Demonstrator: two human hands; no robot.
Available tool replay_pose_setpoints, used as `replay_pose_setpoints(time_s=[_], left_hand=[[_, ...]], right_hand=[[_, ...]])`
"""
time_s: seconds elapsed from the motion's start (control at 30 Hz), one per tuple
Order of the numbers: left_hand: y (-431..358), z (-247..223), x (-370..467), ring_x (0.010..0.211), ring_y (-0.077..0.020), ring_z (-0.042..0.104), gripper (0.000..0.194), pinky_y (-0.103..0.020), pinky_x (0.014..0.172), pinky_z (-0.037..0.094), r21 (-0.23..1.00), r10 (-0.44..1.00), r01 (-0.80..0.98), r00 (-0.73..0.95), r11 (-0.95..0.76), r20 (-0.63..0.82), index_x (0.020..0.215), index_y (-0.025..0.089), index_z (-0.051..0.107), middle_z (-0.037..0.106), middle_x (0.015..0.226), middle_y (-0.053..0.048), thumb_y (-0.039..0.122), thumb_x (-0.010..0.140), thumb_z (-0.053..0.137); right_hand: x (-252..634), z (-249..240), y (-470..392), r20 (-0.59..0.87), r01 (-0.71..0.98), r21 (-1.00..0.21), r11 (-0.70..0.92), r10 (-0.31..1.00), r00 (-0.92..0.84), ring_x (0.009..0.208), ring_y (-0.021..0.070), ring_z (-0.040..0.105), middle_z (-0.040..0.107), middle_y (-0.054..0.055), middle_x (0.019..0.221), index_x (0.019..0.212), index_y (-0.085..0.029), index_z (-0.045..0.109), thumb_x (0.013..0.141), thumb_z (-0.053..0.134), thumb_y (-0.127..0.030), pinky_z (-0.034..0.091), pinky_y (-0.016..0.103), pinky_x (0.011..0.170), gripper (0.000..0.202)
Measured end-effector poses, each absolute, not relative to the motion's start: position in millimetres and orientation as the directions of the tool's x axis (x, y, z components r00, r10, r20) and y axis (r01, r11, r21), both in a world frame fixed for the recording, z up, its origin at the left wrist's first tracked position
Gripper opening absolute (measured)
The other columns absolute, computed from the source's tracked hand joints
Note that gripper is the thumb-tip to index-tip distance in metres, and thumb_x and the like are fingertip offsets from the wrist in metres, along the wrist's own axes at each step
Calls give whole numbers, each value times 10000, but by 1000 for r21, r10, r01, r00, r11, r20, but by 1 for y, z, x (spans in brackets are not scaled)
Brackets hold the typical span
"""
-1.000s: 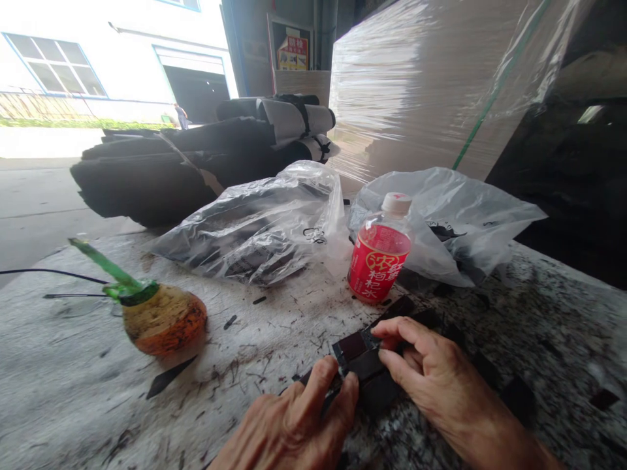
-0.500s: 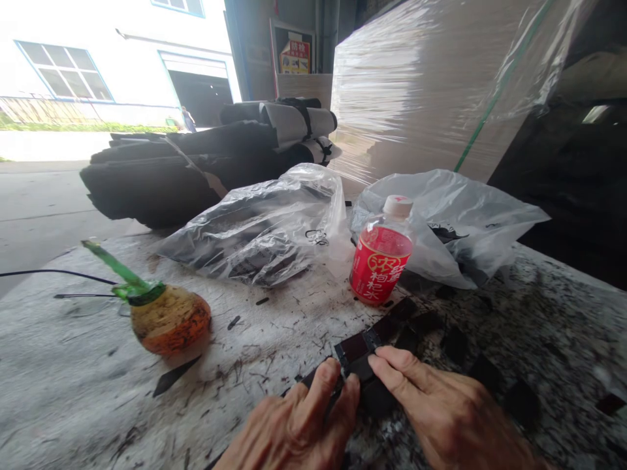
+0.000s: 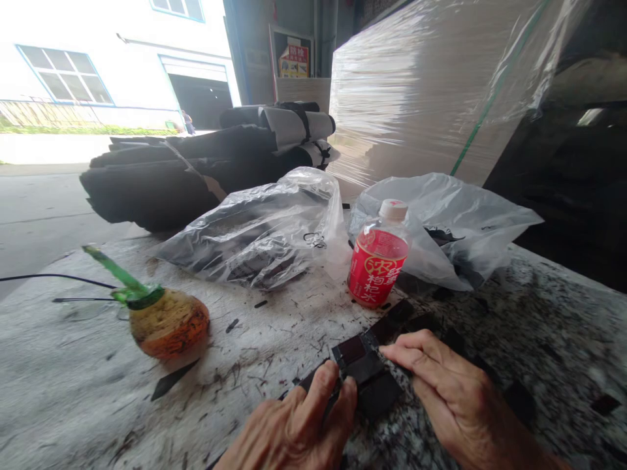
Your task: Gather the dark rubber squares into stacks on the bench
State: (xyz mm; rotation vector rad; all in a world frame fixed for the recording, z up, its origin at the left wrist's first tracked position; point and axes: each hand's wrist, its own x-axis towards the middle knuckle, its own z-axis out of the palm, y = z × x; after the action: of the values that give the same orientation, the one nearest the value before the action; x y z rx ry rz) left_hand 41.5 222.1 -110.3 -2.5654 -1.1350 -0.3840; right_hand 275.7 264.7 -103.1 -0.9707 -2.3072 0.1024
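Note:
A dark strip (image 3: 353, 349) with shiny bands across it lies at the front of the table, and a flat black piece (image 3: 375, 386) sits against its near side. My left hand (image 3: 298, 418) grips the strip at its left part, with thumb and bent forefinger on either side of it. At the strip's right part, my right hand (image 3: 441, 382) has thumb and forefinger pinched together at the edge. Whatever lies between those fingertips is too small to make out. Part of the strip is hidden under my left fingers.
Beyond the strip stands a red-labelled drink bottle (image 3: 377, 264). Clear plastic bags (image 3: 264, 235) (image 3: 441, 222) lie behind it. On the left is an orange-bottomed bulb-shaped container (image 3: 169, 323) with a green neck. Dark scraps (image 3: 174, 378) litter the table.
My right hand has shifted slightly right and away from the black piece, which shows more fully. My left hand stays nearly in place.

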Motion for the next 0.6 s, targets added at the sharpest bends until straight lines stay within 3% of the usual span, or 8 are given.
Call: replay_pose_setpoints(time_s=[0.1,0.17,0.27,0.37,0.6], left_hand=[[223,-108,39,620,-137,647,485,-183,550,540,-231,646,666,745,-709,165,1287,93,406,561,1199,-233,96,803,371],[223,-107,37,625,-136,648,466,-184,545,541,-234,654,669,742,-705,151,1307,91,376,559,1202,-235,115,842,350],[222,-104,35,646,-164,658,451,-216,543,556,-213,645,666,745,-714,167,1289,83,397,583,1164,-234,319,910,336],[221,-100,36,650,-178,660,543,-246,551,569,-182,651,672,741,-718,167,1265,94,422,566,1189,-228,481,892,344],[222,-86,38,686,-172,662,484,-254,550,565,-76,681,713,692,-697,240,1146,165,502,599,1111,-125,490,918,226]], right_hand=[[272,-105,260,560,626,-152,765,589,-583,850,134,674,677,90,988,1068,-153,632,800,334,-1,540,193,735,429],[268,-105,256,575,611,-25,791,512,-639,817,152,686,700,96,991,1043,-135,656,782,323,-2,554,212,694,443],[266,-103,254,545,581,94,808,447,-710,750,150,694,714,83,991,1034,-129,671,771,323,9,559,231,672,457],[266,-100,254,522,565,116,817,434,-734,718,142,693,710,70,1011,1021,-140,681,770,320,13,558,237,655,466],[266,-100,255,525,570,127,812,433,-733,728,141,689,715,71,997,1021,-140,675,799,321,11,548,241,648,445]])
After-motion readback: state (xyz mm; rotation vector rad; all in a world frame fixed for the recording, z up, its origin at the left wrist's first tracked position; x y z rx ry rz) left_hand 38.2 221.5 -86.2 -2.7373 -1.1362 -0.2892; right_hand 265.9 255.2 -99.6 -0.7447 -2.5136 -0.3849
